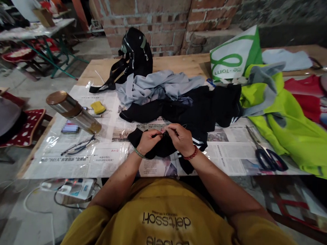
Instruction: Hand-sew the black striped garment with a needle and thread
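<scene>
Black garment [164,148] with white stripes lies bunched on the newspaper-covered table in front of me. My left hand [148,141], a green bead bracelet on its wrist, pinches a bit of this black cloth. Close beside it, almost touching, my right hand [181,140] has thumb and fingers pressed together at the cloth. What sits in its fingertips is too small to make out; a faint thin line like thread shows near its knuckles. A red bead bracelet circles the right wrist. More black cloth [199,106] lies just beyond both hands.
Left on the table are a steel flask [74,113], yellow sponge [98,107], phone [70,127] and small snips [78,146]. Large scissors [267,154] and a neon-yellow garment [293,122] lie right. Behind are grey cloth [159,88], a black bag [138,51] and a green-white bag [234,55].
</scene>
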A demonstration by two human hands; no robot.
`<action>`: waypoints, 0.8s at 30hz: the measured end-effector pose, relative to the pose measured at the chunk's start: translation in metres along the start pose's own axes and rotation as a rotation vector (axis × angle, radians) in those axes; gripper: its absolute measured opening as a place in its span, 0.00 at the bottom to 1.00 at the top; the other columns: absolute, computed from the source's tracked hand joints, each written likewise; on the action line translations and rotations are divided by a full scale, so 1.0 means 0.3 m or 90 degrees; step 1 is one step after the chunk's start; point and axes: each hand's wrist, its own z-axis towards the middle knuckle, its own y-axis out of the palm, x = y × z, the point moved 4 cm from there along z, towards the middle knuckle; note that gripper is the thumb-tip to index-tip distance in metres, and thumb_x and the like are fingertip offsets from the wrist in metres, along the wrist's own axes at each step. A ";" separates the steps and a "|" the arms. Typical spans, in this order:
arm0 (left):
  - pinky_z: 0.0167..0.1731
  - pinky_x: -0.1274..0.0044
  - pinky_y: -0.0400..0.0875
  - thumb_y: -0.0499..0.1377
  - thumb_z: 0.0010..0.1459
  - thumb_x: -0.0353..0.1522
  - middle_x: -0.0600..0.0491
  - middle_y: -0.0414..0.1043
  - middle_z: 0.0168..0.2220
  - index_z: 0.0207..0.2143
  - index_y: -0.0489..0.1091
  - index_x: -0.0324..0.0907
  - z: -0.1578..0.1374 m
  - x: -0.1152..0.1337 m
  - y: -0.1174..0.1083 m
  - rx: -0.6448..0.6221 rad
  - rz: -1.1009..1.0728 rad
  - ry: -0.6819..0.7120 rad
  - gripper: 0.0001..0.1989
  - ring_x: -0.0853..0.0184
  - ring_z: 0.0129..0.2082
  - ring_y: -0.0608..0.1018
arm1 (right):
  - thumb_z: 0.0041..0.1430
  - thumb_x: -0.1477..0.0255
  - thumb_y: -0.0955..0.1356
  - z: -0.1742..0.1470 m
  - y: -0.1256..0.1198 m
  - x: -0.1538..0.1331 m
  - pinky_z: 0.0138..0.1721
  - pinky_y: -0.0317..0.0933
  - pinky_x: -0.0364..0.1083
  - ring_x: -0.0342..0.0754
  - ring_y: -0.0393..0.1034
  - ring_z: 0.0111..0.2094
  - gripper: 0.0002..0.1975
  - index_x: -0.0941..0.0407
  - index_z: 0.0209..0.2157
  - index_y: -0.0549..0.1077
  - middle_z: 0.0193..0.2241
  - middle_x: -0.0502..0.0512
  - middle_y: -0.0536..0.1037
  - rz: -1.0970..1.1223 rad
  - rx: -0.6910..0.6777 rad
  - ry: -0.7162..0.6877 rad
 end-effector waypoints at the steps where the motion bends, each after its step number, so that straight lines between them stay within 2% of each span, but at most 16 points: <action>1: 0.35 0.78 0.66 0.58 0.49 0.29 0.55 0.73 0.26 0.26 0.73 0.38 -0.001 0.004 0.001 -0.006 -0.001 0.006 0.05 0.70 0.29 0.73 | 0.59 0.69 0.63 0.002 0.004 0.007 0.37 0.66 0.47 0.45 0.71 0.32 0.05 0.52 0.34 0.69 0.31 0.51 0.76 0.050 -0.007 0.055; 4: 0.34 0.79 0.65 0.57 0.50 0.29 0.55 0.72 0.26 0.26 0.73 0.38 -0.003 0.006 0.004 -0.021 -0.004 0.012 0.05 0.70 0.28 0.72 | 0.60 0.65 0.62 0.006 0.023 0.032 0.31 0.68 0.46 0.44 0.72 0.29 0.06 0.52 0.36 0.66 0.30 0.49 0.76 0.287 -0.020 0.240; 7: 0.30 0.80 0.64 0.58 0.51 0.32 0.56 0.71 0.23 0.24 0.73 0.37 -0.005 0.001 0.005 -0.030 0.003 0.006 0.08 0.72 0.25 0.70 | 0.59 0.63 0.63 0.016 0.056 0.061 0.27 0.70 0.47 0.46 0.74 0.28 0.08 0.52 0.36 0.62 0.24 0.46 0.74 0.532 -0.086 0.427; 9: 0.30 0.80 0.64 0.59 0.50 0.33 0.56 0.71 0.23 0.24 0.73 0.37 -0.005 -0.002 0.006 -0.036 -0.003 0.000 0.08 0.72 0.25 0.70 | 0.58 0.63 0.63 0.029 0.069 0.080 0.31 0.71 0.50 0.46 0.74 0.28 0.09 0.52 0.35 0.61 0.21 0.46 0.73 0.605 -0.119 0.497; 10: 0.30 0.79 0.65 0.59 0.50 0.33 0.56 0.71 0.24 0.24 0.73 0.38 -0.005 -0.003 0.006 -0.037 -0.008 -0.004 0.07 0.71 0.26 0.71 | 0.58 0.63 0.64 0.040 0.069 0.090 0.34 0.71 0.51 0.46 0.75 0.29 0.09 0.53 0.34 0.61 0.21 0.46 0.73 0.613 -0.114 0.505; 13: 0.33 0.79 0.65 0.59 0.48 0.32 0.55 0.73 0.25 0.26 0.73 0.38 -0.002 -0.006 0.004 -0.027 -0.020 -0.026 0.06 0.70 0.28 0.72 | 0.58 0.61 0.63 0.079 0.049 0.109 0.36 0.71 0.51 0.45 0.74 0.29 0.10 0.53 0.34 0.61 0.22 0.45 0.73 0.538 -0.040 0.426; 16: 0.32 0.79 0.66 0.59 0.47 0.32 0.56 0.72 0.24 0.24 0.73 0.38 0.000 -0.009 0.004 -0.025 -0.027 -0.053 0.05 0.70 0.27 0.72 | 0.59 0.61 0.62 0.114 0.007 0.093 0.38 0.69 0.48 0.43 0.73 0.29 0.10 0.52 0.36 0.63 0.24 0.46 0.74 0.349 0.016 0.259; 20: 0.33 0.79 0.66 0.59 0.47 0.32 0.55 0.73 0.25 0.25 0.73 0.38 -0.001 -0.007 0.007 -0.036 -0.035 -0.072 0.06 0.70 0.28 0.72 | 0.61 0.63 0.60 0.144 -0.050 0.048 0.39 0.67 0.45 0.43 0.73 0.33 0.09 0.53 0.37 0.67 0.30 0.51 0.76 0.052 -0.015 0.024; 24: 0.35 0.78 0.67 0.60 0.47 0.32 0.54 0.74 0.26 0.26 0.74 0.38 -0.003 -0.006 0.006 -0.032 -0.044 -0.082 0.06 0.69 0.29 0.73 | 0.62 0.66 0.59 0.182 -0.089 0.047 0.39 0.67 0.46 0.45 0.72 0.36 0.10 0.53 0.37 0.69 0.34 0.54 0.76 -0.109 -0.069 -0.148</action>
